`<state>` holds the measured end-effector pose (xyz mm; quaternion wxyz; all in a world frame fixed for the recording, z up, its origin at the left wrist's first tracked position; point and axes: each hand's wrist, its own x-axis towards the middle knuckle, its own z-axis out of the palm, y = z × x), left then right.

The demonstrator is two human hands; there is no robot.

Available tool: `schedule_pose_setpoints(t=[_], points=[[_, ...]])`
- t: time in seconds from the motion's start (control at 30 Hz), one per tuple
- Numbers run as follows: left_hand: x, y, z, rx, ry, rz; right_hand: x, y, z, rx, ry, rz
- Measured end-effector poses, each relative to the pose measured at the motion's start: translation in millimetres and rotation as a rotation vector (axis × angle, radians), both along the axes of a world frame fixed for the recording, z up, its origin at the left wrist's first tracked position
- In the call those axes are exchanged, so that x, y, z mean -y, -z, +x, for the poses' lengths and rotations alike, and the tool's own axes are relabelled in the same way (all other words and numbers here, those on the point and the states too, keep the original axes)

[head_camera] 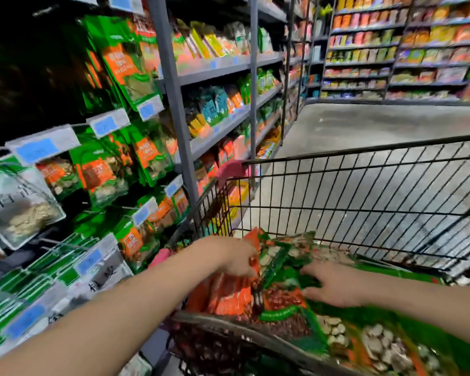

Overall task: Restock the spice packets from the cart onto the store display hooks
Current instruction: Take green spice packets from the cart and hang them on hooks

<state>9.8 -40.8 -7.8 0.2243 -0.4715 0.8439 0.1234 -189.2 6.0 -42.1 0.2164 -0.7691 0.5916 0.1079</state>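
A black wire cart (364, 202) stands in front of me, heaped with green-and-orange spice packets (282, 302). My left hand (235, 257) reaches into the pile with its fingers curled round the edge of an orange-fronted packet (228, 294). My right hand (334, 287) lies on the green packets with fingers spread and fairly straight. On the left, display hooks (52, 241) carry hanging green packets (144, 156) behind blue price tags (37, 150). The picture is blurred, so the exact grip of the left fingers is unclear.
Grey shelving uprights (174, 104) stand just left of the cart, touching or close to its pink corner guard (232, 169). Stocked shelves run down the aisle and across the far wall (391, 50). Bare concrete floor (364, 126) lies beyond the cart.
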Motion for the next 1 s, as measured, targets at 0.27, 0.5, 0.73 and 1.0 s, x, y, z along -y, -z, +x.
schedule_pose_setpoints(t=[0.27,0.5,0.73,1.0], points=[[13.2,44.6,-24.5,0.311,0.256,-0.067,3.8,27.1,-9.4,0.118,0.113,0.037],[15.2,39.6,-20.0,0.349,0.161,-0.065,15.3,24.7,-6.9,0.128,0.103,-0.299],[26.2,42.1,-4.7,0.422,0.074,-0.048,77.0,22.8,26.6,0.183,0.129,-0.169],[26.8,37.1,2.2,0.423,0.052,-0.04,86.4,44.8,49.3,0.222,0.298,-0.008]])
